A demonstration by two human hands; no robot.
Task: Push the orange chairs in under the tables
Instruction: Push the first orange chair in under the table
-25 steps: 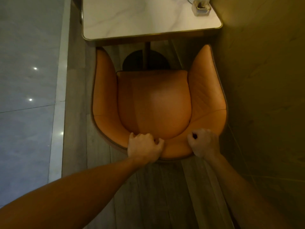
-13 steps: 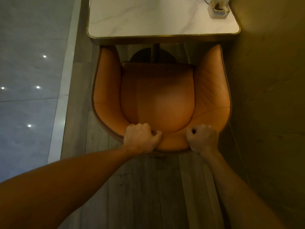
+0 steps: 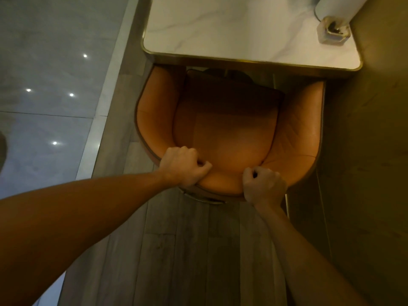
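An orange leather chair (image 3: pixel 225 129) with a curved back stands in front of me, seen from above. Its armrest tips and the front of its seat sit under the edge of a white marble table (image 3: pixel 220 29) with a brass rim. My left hand (image 3: pixel 184 167) grips the top of the chair's backrest left of centre. My right hand (image 3: pixel 262 186) grips the same rim right of centre. Both fists are closed over the back edge.
A dark wall (image 3: pixel 371 151) runs close along the chair's right side. On the table's far right corner stand a small glass holder (image 3: pixel 333 29) and a white cylinder (image 3: pixel 337 7). Grey wood planks (image 3: pixel 198 250) lie under me; glossy tiles (image 3: pixel 44 85) spread to the left.
The chair has slid forward toward the table; its armrest tips and seat front now reach under the tabletop. Both hands kept their grip and moved with it.
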